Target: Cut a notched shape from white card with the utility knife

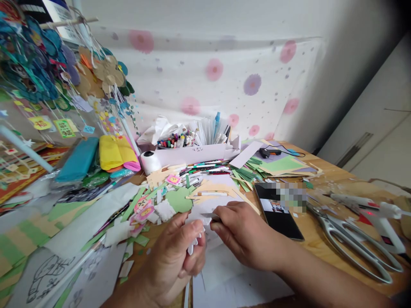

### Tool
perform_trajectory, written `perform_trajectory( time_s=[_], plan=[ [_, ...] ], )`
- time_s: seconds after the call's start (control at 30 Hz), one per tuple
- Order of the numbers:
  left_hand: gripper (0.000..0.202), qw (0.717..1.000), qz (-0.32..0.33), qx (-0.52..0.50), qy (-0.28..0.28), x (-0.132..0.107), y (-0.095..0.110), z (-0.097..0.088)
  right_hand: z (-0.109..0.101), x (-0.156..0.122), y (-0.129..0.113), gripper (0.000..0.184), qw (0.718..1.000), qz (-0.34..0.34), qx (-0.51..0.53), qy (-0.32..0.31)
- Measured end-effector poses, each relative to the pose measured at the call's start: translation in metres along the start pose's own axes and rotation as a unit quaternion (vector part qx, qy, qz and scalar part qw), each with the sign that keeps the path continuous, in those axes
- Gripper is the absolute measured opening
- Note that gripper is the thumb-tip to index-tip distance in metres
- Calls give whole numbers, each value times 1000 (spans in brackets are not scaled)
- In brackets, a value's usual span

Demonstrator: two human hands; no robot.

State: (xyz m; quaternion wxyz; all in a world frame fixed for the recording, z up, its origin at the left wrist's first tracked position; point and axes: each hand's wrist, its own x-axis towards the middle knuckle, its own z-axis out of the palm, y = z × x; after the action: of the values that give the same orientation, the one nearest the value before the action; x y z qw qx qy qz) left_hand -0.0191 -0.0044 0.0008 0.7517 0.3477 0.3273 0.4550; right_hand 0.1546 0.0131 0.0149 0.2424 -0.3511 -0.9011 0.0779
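My left hand [184,248] is closed round a small white paper piece [192,246] with jagged lower edges, pinched under the thumb. From the right, my right hand [242,231] grips a thin grey metal blade [210,216], whose handle is hidden in the fingers. Its tip points left and reaches the paper at the left thumb; I cannot tell whether it is cutting. Both hands are over white paper sheets [244,284] on the wooden table. Just beyond the left hand lies a green paper cutout [178,199].
To the right lie a phone [278,214], large silver-handled scissors [349,241] and a white glue gun [375,214]. Paper scraps [138,239] cover the left side. Behind stands a box of markers [192,152], and paper ornaments [109,72] hang at upper left.
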Motion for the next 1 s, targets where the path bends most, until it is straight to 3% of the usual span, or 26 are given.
perform_trajectory(
  time_s=[0.13,0.33,0.43,0.53,0.67,0.77,0.9,1.0],
  plan=[
    [34,998,-22,-54,-26,-3,0,3,6,0,-3,18,999,-2,34,40],
    [36,998,-20,-61,14,-5,-1,9,11,2,-6,18,996,13,-11,82],
    [37,999,0,-44,29,-6,-1,12,9,2,-4,18,998,16,35,48],
    [35,998,-29,-60,0,-7,0,12,6,2,-1,19,996,0,85,9],
    [35,997,-42,-58,-5,-6,-1,10,3,1,0,19,999,1,43,5],
    [36,1000,-3,-1,30,-4,-3,11,0,1,2,18,1000,12,24,-7],
    [37,990,51,72,112,-3,-4,14,-1,3,6,21,991,34,125,-40],
    [35,987,60,83,125,-3,-4,14,2,4,7,22,982,44,179,-33]
  ],
)
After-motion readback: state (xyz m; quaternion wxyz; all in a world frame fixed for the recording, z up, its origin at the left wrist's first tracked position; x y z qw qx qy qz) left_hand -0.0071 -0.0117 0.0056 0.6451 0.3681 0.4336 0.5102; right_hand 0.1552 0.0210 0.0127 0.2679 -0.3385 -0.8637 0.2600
